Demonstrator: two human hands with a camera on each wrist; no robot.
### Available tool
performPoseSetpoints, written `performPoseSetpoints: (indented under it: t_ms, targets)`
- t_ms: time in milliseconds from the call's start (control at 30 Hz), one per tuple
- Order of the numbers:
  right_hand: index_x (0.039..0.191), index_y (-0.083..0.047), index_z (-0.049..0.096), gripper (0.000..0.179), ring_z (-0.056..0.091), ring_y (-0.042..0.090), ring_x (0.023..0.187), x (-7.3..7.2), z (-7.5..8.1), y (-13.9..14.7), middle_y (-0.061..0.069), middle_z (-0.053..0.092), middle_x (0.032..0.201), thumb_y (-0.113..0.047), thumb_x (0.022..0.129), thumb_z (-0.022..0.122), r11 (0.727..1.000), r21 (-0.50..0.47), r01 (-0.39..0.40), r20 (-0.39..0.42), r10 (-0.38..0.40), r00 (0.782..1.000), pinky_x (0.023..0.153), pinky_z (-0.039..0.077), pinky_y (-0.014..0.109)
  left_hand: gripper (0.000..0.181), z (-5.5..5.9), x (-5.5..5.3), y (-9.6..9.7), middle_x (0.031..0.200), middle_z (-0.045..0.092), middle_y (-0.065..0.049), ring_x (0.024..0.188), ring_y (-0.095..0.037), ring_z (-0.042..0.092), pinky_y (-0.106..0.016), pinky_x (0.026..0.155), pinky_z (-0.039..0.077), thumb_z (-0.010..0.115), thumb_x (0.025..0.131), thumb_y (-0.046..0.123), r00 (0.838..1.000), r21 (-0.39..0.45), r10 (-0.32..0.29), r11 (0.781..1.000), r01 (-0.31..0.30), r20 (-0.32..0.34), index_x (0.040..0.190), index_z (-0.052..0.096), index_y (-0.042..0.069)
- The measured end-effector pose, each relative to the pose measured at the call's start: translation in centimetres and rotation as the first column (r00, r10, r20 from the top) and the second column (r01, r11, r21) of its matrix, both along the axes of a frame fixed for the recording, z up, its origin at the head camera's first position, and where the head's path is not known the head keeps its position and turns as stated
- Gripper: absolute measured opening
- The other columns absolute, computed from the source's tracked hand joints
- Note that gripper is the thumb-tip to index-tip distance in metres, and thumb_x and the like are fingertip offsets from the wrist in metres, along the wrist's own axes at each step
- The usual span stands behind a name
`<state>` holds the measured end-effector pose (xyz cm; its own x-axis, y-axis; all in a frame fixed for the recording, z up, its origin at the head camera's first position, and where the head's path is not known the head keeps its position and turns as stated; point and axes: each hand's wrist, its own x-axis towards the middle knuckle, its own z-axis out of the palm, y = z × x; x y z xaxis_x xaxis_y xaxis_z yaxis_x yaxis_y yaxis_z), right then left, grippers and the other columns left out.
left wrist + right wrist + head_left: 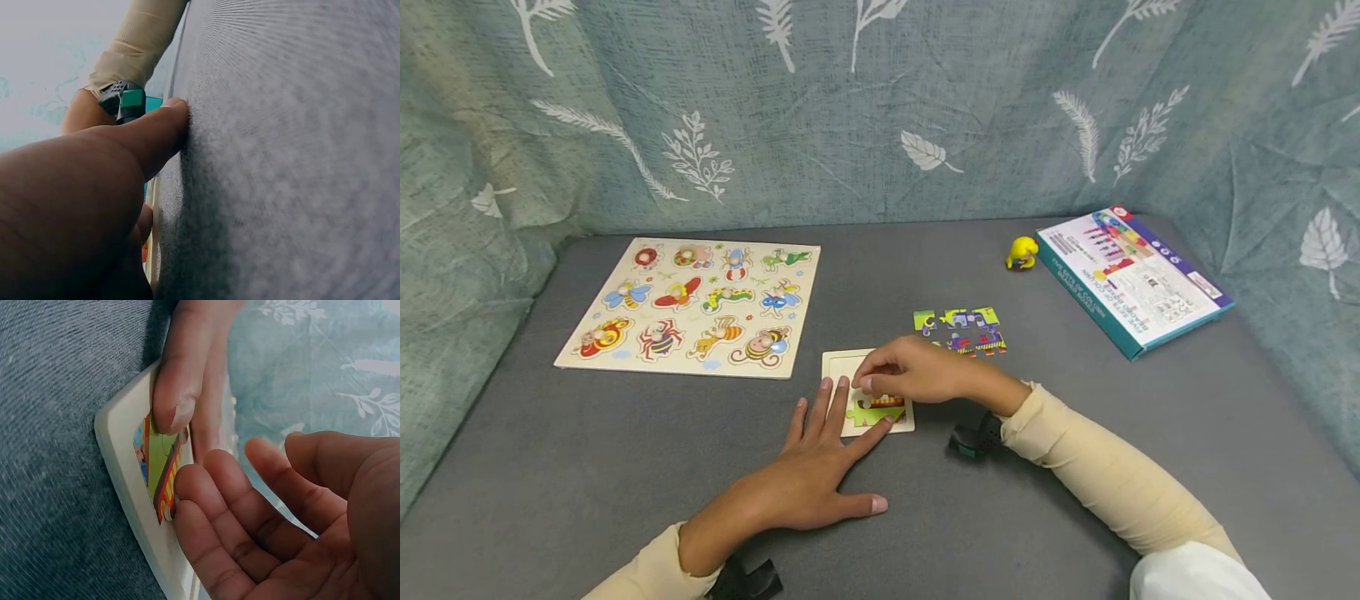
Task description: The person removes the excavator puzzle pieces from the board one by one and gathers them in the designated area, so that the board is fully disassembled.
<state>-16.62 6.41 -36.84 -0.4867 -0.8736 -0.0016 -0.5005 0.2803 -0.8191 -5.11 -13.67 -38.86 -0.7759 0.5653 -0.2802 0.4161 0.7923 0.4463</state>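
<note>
A small pale jigsaw tray (838, 364) lies on the grey table in front of me. Green pieces with a red and yellow striped part (876, 414) fill its near portion. My left hand (820, 479) is spread palm down, its fingertips resting on the tray's left side and on the pieces. Over the tray, my right hand (928, 371) has bent fingers. In the right wrist view its fingertips (194, 481) touch the striped piece (167, 487); no piece shows between thumb and index finger. The left wrist view shows mostly the left thumb (159, 134) and the table.
Several loose purple and green jigsaw pieces (958, 318) lie beyond the right hand. At back left is a large insect puzzle board (681, 321). A yellow toy figure (1022, 252) stands near a teal and white box (1135, 283) at back right. Leaf-patterned curtain (880, 108) hangs behind.
</note>
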Motion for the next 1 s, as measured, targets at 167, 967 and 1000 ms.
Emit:
performPoseSetpoints:
  t_ms: [167, 967, 1000]
  targets:
    - [0.111, -0.001, 0.07, 0.021, 0.057, 0.006, 0.079, 0.02, -0.1, -0.17, 0.001, 0.069, 0.095, -0.011, 0.1, 0.055, 1.0, -0.004, -0.006, 0.024, 0.006, 1.0, 0.075, 0.049, 0.026, 0.087, -0.01, -0.03, -0.04, 0.157, -0.023, -0.016, 0.14, -0.032, -0.029, -0.062, 0.107, -0.01, 0.057, 0.084, 0.07, 1.0, -0.015, -0.005, 1.0, 0.005, -0.001, 0.155, 0.026, 0.031]
    - [0.116, 0.004, 0.067, 0.024, 0.064, 0.015, 0.091, -0.03, 0.02, -0.54, 0.008, 0.069, 0.101, -0.008, 0.101, 0.052, 0.998, -0.056, -0.03, 0.171, 0.039, 0.985, 0.081, 0.051, 0.029, 0.086, -0.19, -0.1, 0.0, 0.158, -0.022, -0.013, 0.14, -0.032, -0.029, -0.061, 0.108, -0.01, 0.055, 0.084, 0.072, 1.0, -0.034, -0.005, 0.999, 0.005, -0.002, 0.155, 0.026, 0.031]
    - [0.116, 0.004, 0.067, 0.024, 0.064, 0.014, 0.091, -0.09, 0.02, -0.54, 0.009, 0.069, 0.102, -0.008, 0.101, 0.052, 0.998, -0.062, -0.026, 0.171, 0.036, 0.985, 0.082, 0.051, 0.029, 0.086, -0.19, -0.11, -0.01, 0.158, -0.022, -0.013, 0.14, -0.033, -0.028, -0.062, 0.108, -0.01, 0.055, 0.084, 0.071, 1.0, -0.035, -0.009, 0.999, 0.008, -0.004, 0.155, 0.026, 0.031]
